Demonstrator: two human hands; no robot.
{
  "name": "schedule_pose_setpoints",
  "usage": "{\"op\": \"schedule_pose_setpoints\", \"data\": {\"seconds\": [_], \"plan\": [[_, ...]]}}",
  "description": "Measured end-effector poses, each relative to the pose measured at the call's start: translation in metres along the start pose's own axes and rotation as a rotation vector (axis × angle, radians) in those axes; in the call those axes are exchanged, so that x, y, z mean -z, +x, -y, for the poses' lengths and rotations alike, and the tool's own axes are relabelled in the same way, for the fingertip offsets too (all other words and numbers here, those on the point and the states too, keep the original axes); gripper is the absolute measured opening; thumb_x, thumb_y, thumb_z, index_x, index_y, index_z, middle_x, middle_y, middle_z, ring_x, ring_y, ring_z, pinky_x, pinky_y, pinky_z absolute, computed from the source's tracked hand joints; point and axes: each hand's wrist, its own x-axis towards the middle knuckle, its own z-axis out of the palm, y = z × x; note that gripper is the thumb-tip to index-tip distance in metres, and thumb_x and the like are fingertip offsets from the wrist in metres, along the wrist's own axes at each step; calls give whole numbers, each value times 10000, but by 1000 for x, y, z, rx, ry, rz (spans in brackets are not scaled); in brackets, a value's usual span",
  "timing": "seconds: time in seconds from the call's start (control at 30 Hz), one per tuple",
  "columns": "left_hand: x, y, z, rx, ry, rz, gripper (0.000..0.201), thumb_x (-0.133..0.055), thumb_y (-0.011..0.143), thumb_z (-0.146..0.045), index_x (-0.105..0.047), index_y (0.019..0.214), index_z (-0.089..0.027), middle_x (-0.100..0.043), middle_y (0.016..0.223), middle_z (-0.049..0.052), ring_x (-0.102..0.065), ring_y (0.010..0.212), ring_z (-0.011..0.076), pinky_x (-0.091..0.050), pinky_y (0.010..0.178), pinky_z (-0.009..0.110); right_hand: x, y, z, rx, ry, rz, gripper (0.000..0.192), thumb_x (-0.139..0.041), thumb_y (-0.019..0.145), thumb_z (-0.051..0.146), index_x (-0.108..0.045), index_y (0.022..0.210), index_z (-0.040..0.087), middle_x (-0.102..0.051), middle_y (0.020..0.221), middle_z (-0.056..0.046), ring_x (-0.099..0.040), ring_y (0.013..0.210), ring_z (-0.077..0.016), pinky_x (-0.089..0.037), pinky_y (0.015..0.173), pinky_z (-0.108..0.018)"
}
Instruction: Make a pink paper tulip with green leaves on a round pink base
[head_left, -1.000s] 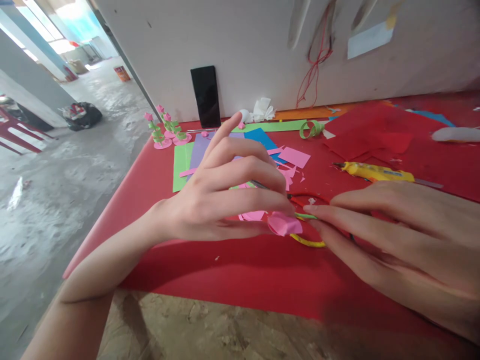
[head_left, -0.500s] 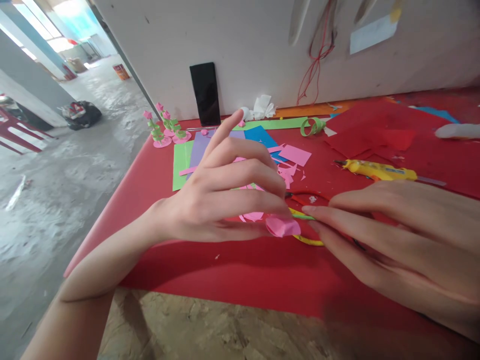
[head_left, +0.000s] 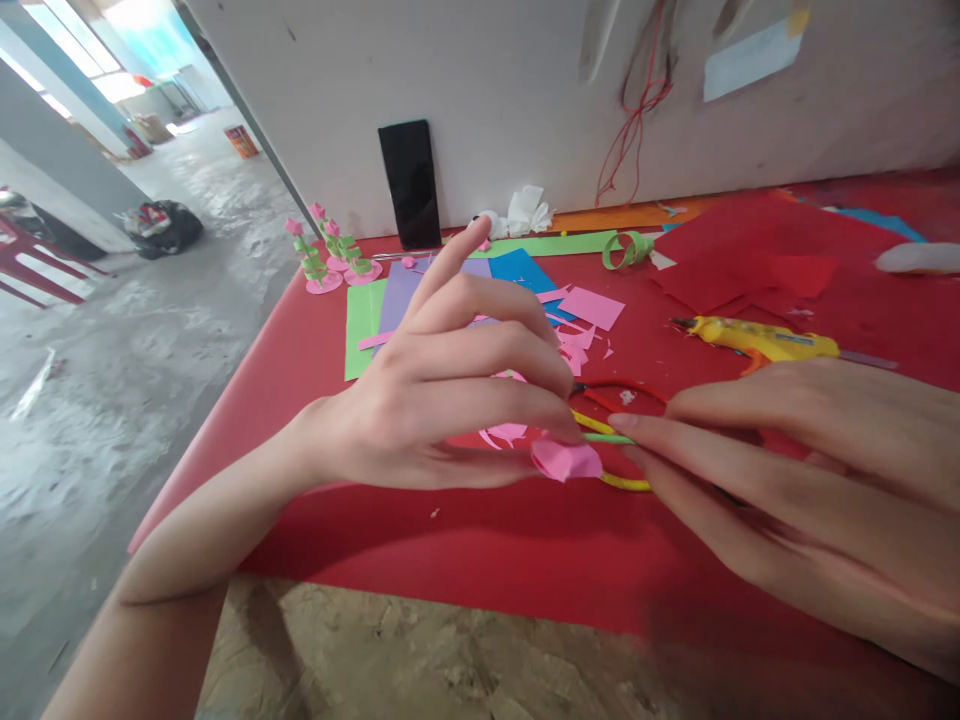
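My left hand [head_left: 442, 390] pinches a pink paper flower [head_left: 566, 458] between thumb and fingers, its index finger raised. A thin green stem [head_left: 607, 439] runs from beside the flower to my right hand [head_left: 780, 480], whose thumb and fingertips are closed on its other end. Where the stem meets the flower is hidden by my left fingers. Behind the stem lie scissors with yellow and red handles [head_left: 626, 484], partly covered by my right hand. Pink paper scraps [head_left: 576, 348] lie beyond my left hand.
A yellow glue gun [head_left: 765, 340] lies at right on the red table [head_left: 450, 540]. Small paper flowers on stands [head_left: 322, 275] are at the far left corner. A black phone [head_left: 411, 185] leans on the wall; coloured paper sheets [head_left: 365, 320] and a green coil [head_left: 624, 251] lie near it.
My right hand has shifted very slightly right, and more of the green stem shows between the hands. The pink flower is turned a little; my left hand is almost unmoved.
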Motion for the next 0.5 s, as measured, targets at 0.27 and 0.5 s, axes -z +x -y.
{"op": "schedule_pose_setpoints", "data": {"seconds": [0.27,0.5], "plan": [[-1,4,0,68,-134,34,129,-579,856,-379,-646,776,-304,-655,679,-44,-644,934,142,-255,1254,468,8,12,-5,114,5,3,128,-534,917,235,-638,849,267,-661,732,50,-524,628,-65,-403,568,-245],[1,7,1,147,-214,74,168,-595,832,-434,-645,744,-299,-657,663,-37,-649,904,155,-311,1228,476,8,-4,-14,163,-47,122,127,-495,950,324,-597,985,256,-641,799,14,-503,696,-89,-396,628,-275]]}}
